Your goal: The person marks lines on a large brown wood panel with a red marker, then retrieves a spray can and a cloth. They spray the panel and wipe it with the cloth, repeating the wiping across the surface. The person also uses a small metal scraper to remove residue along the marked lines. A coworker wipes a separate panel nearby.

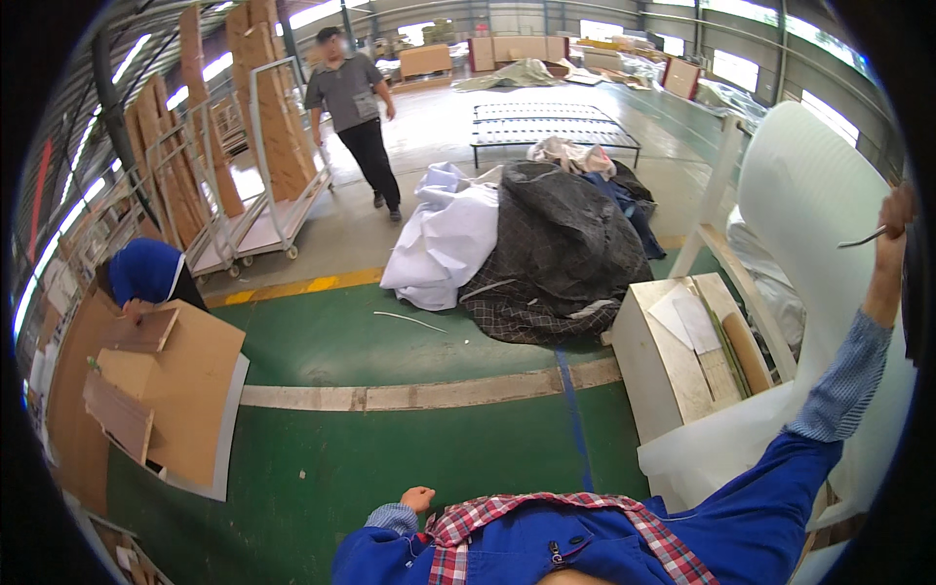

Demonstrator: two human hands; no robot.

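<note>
My right arm reaches up along the right side, beside a large roll of white foam sheet (804, 185). The fingers of my right hand (895, 214) are closed around a thin, curved grey metal piece (862, 240), whose bent end sticks out to the left. What else the hand touches is hidden at the dark rim. My left hand (419, 498) hangs low in front of my body, above the green floor (390, 448). Its fingers are curled in, and nothing shows in them.
Beside the foam stands a pale box-like cabinet (673, 341) with sheets and strips on top. Ahead lies a heap of black and white cloth (565, 253); behind it is a metal frame (556, 127). A person (356, 107) walks at far left; another (146, 273) bends over cardboard (195, 390).
</note>
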